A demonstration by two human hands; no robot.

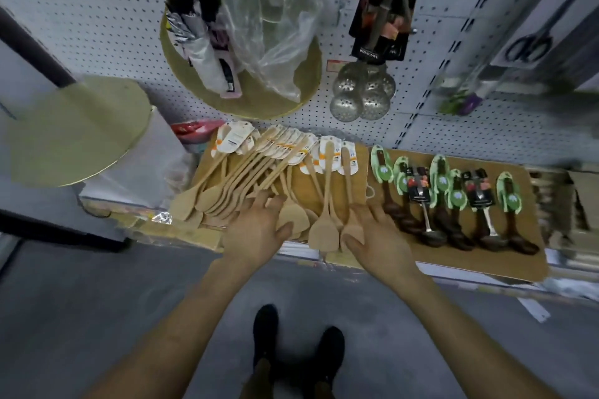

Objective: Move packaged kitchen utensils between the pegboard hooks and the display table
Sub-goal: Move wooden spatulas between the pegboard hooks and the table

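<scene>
Several light wooden spatulas [246, 178] with white card labels lie fanned on the display table [531, 269]. Two more wooden spatulas [325, 204] lie side by side between my hands. My left hand [256, 230] lies with straight fingers on the blades of the fanned pile. My right hand [376, 236] rests with spread fingers beside the right spatula's blade, thumb touching it. To the right lie dark wooden spoons with green labels [440, 191] and two metal ladles on black cards [421, 201]. Metal skimmers [363, 91] hang on the pegboard [97, 26] above.
Round yellow-green boards [81, 129] stand at the left and hang at the centre behind a clear plastic bag [272, 26] and folded umbrellas [194, 32]. Packaged scissors [531, 42] hang at the upper right. My shoes [291, 353] stand on the grey floor below.
</scene>
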